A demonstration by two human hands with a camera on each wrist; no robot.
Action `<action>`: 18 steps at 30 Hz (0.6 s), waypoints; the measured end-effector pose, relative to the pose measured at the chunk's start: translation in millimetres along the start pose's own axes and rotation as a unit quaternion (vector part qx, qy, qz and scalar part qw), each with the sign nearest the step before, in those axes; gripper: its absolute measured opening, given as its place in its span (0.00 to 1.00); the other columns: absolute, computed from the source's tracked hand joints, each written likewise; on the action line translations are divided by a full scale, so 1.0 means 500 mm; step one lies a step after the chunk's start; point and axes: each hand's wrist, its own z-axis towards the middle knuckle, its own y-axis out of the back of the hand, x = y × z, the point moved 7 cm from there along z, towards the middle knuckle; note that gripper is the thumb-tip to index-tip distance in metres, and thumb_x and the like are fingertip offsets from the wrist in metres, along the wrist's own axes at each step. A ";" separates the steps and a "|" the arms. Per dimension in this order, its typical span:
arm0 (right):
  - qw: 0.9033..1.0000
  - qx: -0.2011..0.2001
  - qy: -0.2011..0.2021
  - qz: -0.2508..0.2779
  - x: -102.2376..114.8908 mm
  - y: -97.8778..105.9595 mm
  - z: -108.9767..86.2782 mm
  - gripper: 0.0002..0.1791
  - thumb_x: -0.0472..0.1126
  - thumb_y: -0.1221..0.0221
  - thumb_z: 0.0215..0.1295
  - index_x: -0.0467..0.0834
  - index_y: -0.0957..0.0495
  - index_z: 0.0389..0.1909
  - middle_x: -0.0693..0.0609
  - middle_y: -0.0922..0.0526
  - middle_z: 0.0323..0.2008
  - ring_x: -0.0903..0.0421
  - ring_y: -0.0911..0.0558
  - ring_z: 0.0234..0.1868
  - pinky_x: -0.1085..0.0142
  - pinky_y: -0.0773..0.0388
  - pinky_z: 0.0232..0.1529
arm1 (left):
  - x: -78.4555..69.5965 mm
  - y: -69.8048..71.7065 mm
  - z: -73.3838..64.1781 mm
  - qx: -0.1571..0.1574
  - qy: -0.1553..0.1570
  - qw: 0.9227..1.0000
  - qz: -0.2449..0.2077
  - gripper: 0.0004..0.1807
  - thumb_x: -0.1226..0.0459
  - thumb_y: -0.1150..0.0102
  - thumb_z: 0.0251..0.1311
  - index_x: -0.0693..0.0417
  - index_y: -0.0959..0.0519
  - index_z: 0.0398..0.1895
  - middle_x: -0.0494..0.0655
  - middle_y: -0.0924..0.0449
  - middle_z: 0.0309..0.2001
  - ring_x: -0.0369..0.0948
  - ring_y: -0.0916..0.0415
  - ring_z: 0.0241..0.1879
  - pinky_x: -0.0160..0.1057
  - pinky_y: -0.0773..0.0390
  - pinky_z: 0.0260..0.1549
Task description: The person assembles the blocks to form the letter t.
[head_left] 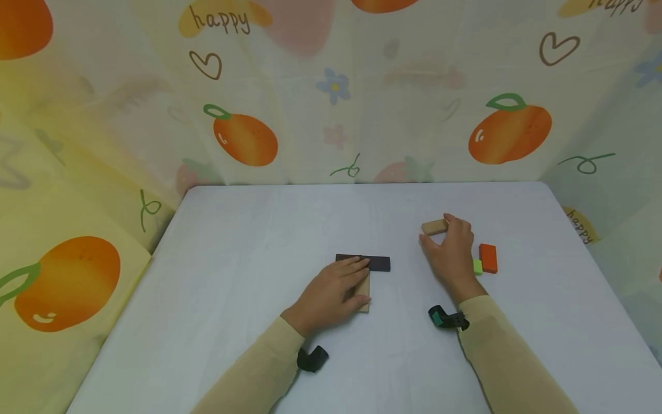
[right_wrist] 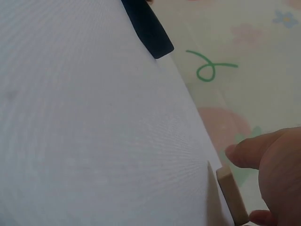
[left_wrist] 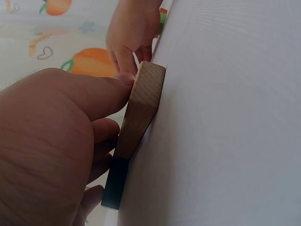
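My left hand (head_left: 331, 293) lies over a plain wooden block (head_left: 364, 287) and a dark bar (head_left: 379, 264) that meet on the table. Its fingers are stretched across them, and its thumb tip touches the wooden block's near end (left_wrist: 149, 77). Part of both pieces is hidden under that hand. Farther back on the right, my right hand (head_left: 452, 253) pinches a second wooden block (head_left: 434, 227) between thumb and fingers. In the right wrist view this block (right_wrist: 231, 194) sits low against the white tabletop; whether it is lifted I cannot tell.
An orange block (head_left: 488, 258) and a light green block (head_left: 477, 266), partly hidden by the right hand, lie right of it. The white tabletop (head_left: 248, 230) ends at a back edge against a fruit-printed cloth (head_left: 362, 132).
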 end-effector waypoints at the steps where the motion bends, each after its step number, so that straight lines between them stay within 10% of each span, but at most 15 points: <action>1: 1.000 0.001 -0.002 -0.003 0.002 0.000 -0.001 0.43 0.43 0.34 0.76 0.29 0.44 0.81 0.27 0.41 0.73 0.31 0.38 0.71 0.33 0.31 0.69 | 0.000 0.000 0.000 0.001 0.001 1.000 0.000 0.32 0.51 0.32 0.76 0.63 0.21 0.73 0.51 0.28 0.77 0.48 0.34 0.78 0.48 0.39 0.78; 18: 0.998 0.012 -0.050 -0.035 0.002 0.004 0.015 0.37 0.42 0.39 0.79 0.25 0.39 0.79 0.27 0.39 0.73 0.31 0.38 0.72 0.37 0.30 0.72 | 0.010 -0.002 0.000 0.011 0.008 1.000 -0.013 0.33 0.50 0.31 0.76 0.61 0.22 0.74 0.48 0.28 0.77 0.46 0.36 0.79 0.46 0.39 0.78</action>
